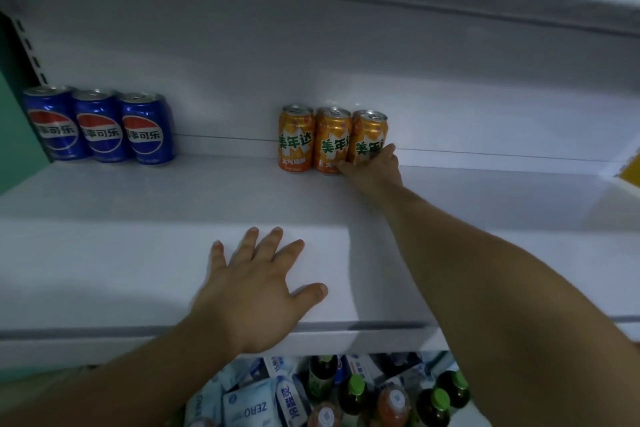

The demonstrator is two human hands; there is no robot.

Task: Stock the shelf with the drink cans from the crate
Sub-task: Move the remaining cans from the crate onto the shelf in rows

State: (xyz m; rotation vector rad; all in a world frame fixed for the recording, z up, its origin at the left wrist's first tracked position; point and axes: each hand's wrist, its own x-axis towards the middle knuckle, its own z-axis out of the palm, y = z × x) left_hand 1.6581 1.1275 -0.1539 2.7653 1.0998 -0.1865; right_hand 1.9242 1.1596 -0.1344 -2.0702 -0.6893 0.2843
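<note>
White metal shelf [138, 191] is spanning the whole view, running beneath both hands and away past the fingertips to the back panel. Below its front lip, nearer the person than either wrist, a jumble of bottles and packets [346, 392] is showing; whether this is the crate cannot be told. The left hand [256, 288] is lying flat on the near part of the shelf, its fingers [275, 243] straight, spread and holding nothing, apparently bracing the reach. Well to the left of those fingers and farther back, three blue cans [98, 126] are standing upright, side by side and touching, at the back panel beside a green upright [14, 135]. Beyond the left fingertips and slightly to their right, three orange cans [332, 139] are standing in a similar touching row. The right hand [375, 168] is reaching to the rightmost orange can [369, 130], thumb curling round its lower left by the middle can's base and a finger lying up its right flank, so the hand is gripping that can low on its body. The step in hand appears to be the seating of this third orange can in its row. The next move is likely calling for a clean release without nudging the neighbours, then a reach down for another can.
</note>
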